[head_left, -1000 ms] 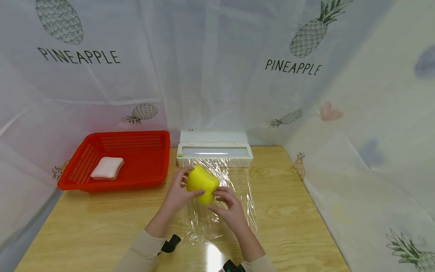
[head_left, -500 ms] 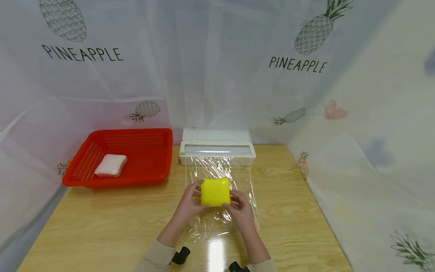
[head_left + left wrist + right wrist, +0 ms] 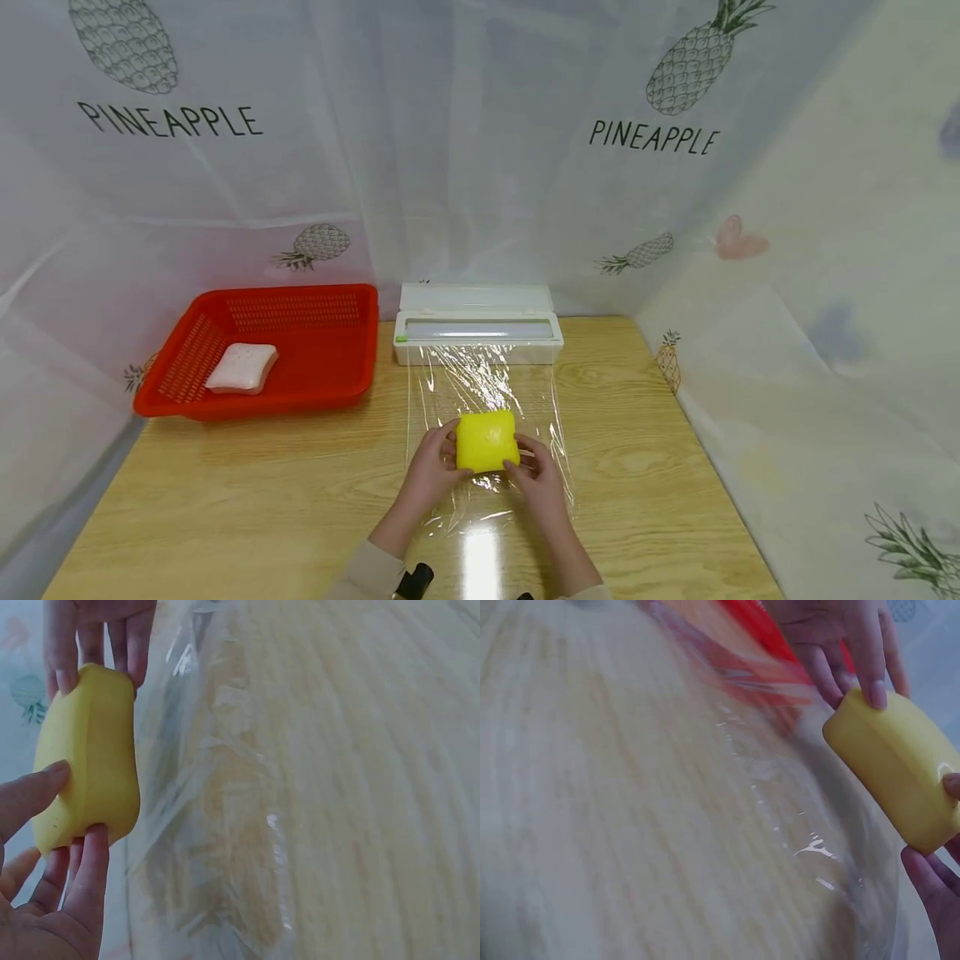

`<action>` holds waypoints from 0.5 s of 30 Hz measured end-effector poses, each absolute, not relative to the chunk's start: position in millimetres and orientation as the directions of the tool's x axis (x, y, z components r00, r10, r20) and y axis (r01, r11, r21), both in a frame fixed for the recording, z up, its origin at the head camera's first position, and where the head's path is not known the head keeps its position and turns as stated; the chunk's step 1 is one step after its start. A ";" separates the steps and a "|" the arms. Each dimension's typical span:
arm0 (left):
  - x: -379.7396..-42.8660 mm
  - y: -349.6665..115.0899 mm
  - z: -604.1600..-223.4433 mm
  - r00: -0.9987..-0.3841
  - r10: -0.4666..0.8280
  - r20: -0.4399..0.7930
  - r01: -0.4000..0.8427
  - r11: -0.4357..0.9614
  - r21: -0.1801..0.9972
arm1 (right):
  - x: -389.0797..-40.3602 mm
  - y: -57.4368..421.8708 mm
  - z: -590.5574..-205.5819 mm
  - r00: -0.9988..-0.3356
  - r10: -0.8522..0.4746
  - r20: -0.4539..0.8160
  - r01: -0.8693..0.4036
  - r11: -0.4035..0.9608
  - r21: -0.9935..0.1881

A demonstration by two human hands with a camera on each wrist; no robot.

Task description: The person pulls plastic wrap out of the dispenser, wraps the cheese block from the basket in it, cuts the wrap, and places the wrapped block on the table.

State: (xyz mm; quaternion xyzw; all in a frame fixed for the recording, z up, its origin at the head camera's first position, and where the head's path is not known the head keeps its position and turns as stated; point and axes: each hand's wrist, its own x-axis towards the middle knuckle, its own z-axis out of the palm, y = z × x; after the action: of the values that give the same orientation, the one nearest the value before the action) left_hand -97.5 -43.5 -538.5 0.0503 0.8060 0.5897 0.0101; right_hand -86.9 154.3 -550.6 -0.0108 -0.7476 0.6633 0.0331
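A yellow, thick, squarish block with rounded edges and slightly pinched-in sides (image 3: 487,442), shaped like a bread slice, is held over a sheet of cling film (image 3: 480,379). My left hand (image 3: 433,468) grips its left side, thumb (image 3: 46,787) on one face and fingers beneath. From the opposite end my right hand (image 3: 542,477) pinches the block between thumb and fingers. Both wrist views show the table and wrinkled film beside the block. Behind, the film comes out of a white cling film dispenser (image 3: 402,355) whose lid (image 3: 476,297) is raised.
On the left stands a red plastic basket (image 3: 330,358) with a similar white block (image 3: 242,368) in it. A wooden table (image 3: 637,467) carries everything. A pineapple-printed curtain (image 3: 480,167) closes off the back and sides.
The yellow block has turned from tilted to level and its broad face shows upward. Both hands have brought it slightly right and nearer the front, the right hand now holding its right side.
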 end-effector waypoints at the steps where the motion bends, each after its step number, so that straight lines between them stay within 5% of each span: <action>1: -96.4 -44.0 -540.3 -0.995 0.089 0.044 0.069 0.299 0.952 | -85.5 153.9 -551.8 -0.998 0.055 0.034 -0.027 0.127 -0.992; 15: -85.9 -50.8 -548.6 -0.995 0.053 0.085 0.099 0.405 0.909 | -77.9 149.7 -555.6 -0.999 0.030 0.014 -0.009 0.171 -0.985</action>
State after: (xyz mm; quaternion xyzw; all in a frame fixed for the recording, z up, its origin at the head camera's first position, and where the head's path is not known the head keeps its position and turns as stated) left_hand -85.9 -50.8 -548.6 0.0452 0.8379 0.5435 -0.0213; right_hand -77.9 149.7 -555.6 -0.0068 -0.7651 0.6437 0.0151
